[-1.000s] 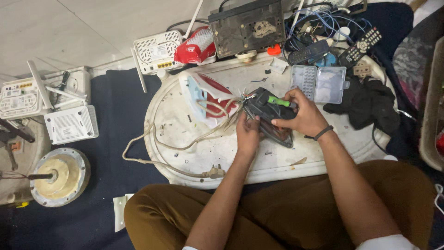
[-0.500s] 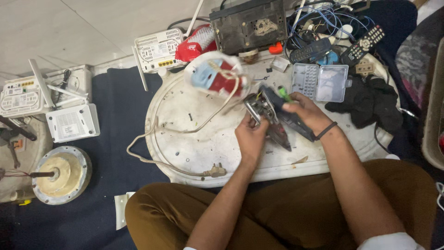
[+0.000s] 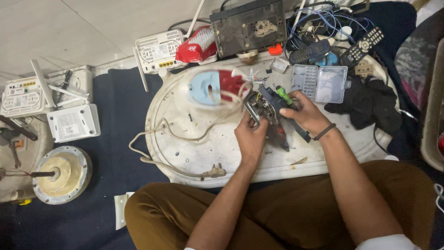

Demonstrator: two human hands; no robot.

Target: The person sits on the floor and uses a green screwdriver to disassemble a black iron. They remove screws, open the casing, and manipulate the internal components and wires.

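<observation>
Centre frame, left hand (image 3: 250, 134) pinches the opened iron base (image 3: 270, 115); right hand (image 3: 303, 112) grips it with a green screwdriver (image 3: 283, 94); a slipping tip could nick exposed wiring.

even, soft indoor light, faint shadows; the red-blue cover (image 3: 213, 88) looks perhaps motion-blurred.

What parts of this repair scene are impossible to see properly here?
Head view:
- Dismantled iron base: underside hidden by left hand and right hand.
- Red-and-blue iron cover: motion-blurred.
- Screwdriver: tip hidden behind the right hand.
- Compartment box: contents too small.
</observation>
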